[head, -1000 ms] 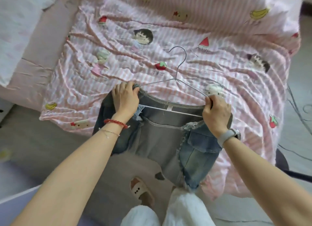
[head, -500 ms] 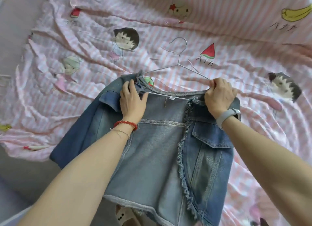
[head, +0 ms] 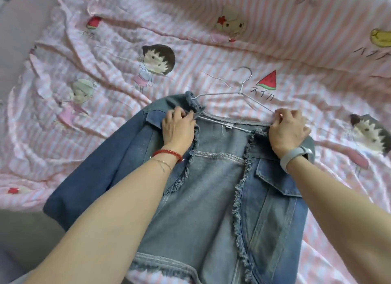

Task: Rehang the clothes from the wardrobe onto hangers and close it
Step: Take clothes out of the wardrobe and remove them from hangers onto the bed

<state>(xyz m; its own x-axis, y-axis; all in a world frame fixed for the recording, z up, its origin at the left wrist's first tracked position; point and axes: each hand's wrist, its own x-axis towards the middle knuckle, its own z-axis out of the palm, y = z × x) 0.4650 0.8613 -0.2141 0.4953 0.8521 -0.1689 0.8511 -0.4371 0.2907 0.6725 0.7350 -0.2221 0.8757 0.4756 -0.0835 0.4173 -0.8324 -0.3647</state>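
A denim jacket (head: 211,188) is lying open, lining up, on a pink striped bedsheet (head: 275,50), with a wire hanger (head: 239,95) partly threaded into its neck.

To the outside of the left hand (head: 178,126), the jacket's left sleeve is trailing down and away toward the edge of the bed. The left hand itself is lying over the left shoulder of the jacket, its fingers curling on the frayed collar edge where the hanger's left arm is entering the fabric; a red bead bracelet (head: 167,153) is sitting on the wrist behind it.

Between the two hands, the hanger's lower bar is running across the neckline just under the collar seam and its label, and the hook is lying flat on the sheet beyond the fingertips.

The right hand (head: 288,131) is clamping down on the right shoulder, fingers pinching the collar where the hanger's right end is disappearing under them; a grey wristband (head: 294,156) is showing on that wrist. Whether this end is already inside the shoulder cannot be told.

Risks, as judged: the thin wire is offering little grip to heavy denim, so a shoulder seated only partway is likely to slide off once lifted. The frayed fringe may be snagging on the wire end. The dangling sleeve's weight may be dragging the garment sideways.
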